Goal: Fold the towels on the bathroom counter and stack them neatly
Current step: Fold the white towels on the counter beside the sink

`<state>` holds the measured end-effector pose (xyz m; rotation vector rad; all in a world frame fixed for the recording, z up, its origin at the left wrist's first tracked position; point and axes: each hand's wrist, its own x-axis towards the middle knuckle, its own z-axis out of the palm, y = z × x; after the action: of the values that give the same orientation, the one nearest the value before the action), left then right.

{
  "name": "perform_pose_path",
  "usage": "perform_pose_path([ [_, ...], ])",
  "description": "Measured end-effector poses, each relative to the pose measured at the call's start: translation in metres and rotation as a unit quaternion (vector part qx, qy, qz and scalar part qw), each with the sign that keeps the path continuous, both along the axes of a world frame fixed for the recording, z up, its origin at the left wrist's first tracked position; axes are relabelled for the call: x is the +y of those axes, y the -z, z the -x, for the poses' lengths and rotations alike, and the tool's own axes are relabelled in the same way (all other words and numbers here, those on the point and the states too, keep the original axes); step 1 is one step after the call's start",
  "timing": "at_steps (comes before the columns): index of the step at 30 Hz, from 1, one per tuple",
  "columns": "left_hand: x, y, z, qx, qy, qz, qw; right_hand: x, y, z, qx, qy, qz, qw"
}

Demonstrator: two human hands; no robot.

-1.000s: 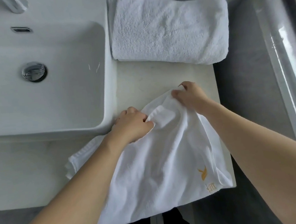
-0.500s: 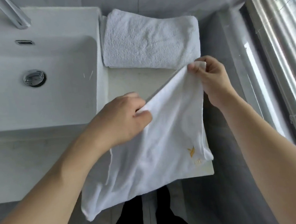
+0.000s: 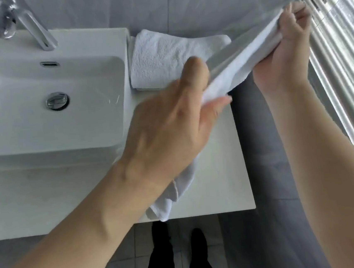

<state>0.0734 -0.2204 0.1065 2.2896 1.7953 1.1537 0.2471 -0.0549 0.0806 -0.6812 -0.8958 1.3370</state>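
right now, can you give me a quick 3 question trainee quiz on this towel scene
1. True or false: both hands grip the thin towel.
2. Where does the folded towel lie? A in the sink; B on the counter beside the sink; C on the floor.
3. Fill in: the towel's free end hangs below the ___ hand.

Key: 1 true, left hand and right hand; 2 B; 3 left.
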Motion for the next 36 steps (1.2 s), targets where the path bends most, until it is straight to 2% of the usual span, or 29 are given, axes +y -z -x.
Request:
perform_pose_path([
  [2,-0.007,0.018,-0.001,-0.044,0.016,0.148,0.988,-0.006,0.004,-0.010,-0.062,0.029,0.024,0.997],
  [3,-0.010,0.036,-0.002,-0.046,0.003,0.240,0.970,-0.013,0.012,-0.014,-0.108,0.057,0.054,0.991],
  [6,-0.022,0.102,-0.016,0.076,0.037,0.430,0.899,-0.041,0.059,-0.028,-0.260,0.148,0.183,0.936],
  [8,-0.036,0.145,-0.033,0.105,0.114,0.520,0.840,-0.066,0.098,-0.041,-0.298,0.190,0.276,0.894],
  [10,-0.048,0.178,-0.050,0.076,0.159,0.594,0.785,-0.090,0.136,-0.055,-0.268,0.236,0.393,0.847],
  [12,-0.053,0.201,-0.058,0.056,0.160,0.629,0.759,-0.107,0.162,-0.068,-0.240,0.216,0.496,0.806],
  [14,-0.050,0.213,-0.058,0.051,0.156,0.664,0.730,-0.111,0.175,-0.077,-0.249,0.158,0.548,0.782],
  [17,-0.021,0.207,-0.052,0.009,0.195,0.746,0.637,-0.104,0.178,-0.083,-0.295,0.113,0.582,0.749],
  [18,-0.004,0.205,-0.050,-0.017,0.187,0.742,0.644,-0.102,0.175,-0.084,-0.318,0.100,0.592,0.733],
  [19,0.017,0.202,-0.049,-0.044,0.156,0.710,0.685,-0.101,0.173,-0.085,-0.342,0.093,0.599,0.718],
  [21,0.065,0.201,-0.048,-0.038,0.059,0.576,0.814,-0.101,0.170,-0.084,-0.379,0.074,0.601,0.700],
  [22,0.088,0.201,-0.050,-0.021,0.010,0.507,0.862,-0.103,0.170,-0.082,-0.396,0.058,0.598,0.694],
  [23,0.111,0.202,-0.052,-0.019,-0.030,0.460,0.887,-0.103,0.169,-0.080,-0.409,0.044,0.599,0.687],
  [24,0.132,0.206,-0.054,-0.022,-0.058,0.441,0.895,-0.105,0.170,-0.078,-0.425,0.038,0.595,0.681],
  [26,0.172,0.218,-0.060,-0.026,-0.090,0.459,0.883,-0.108,0.177,-0.081,-0.488,0.032,0.545,0.682],
  [29,0.206,0.234,-0.067,-0.089,-0.071,0.534,0.838,-0.119,0.178,-0.092,-0.560,0.073,0.376,0.735],
  [31,0.215,0.239,-0.065,-0.115,-0.040,0.571,0.812,-0.126,0.172,-0.093,-0.576,0.102,0.305,0.752],
  [34,0.221,0.240,-0.051,-0.129,-0.002,0.598,0.791,-0.128,0.176,-0.096,-0.557,0.142,0.303,0.760],
  [36,0.222,0.238,-0.043,-0.199,-0.010,0.575,0.794,-0.129,0.181,-0.101,-0.564,0.130,0.330,0.746],
])
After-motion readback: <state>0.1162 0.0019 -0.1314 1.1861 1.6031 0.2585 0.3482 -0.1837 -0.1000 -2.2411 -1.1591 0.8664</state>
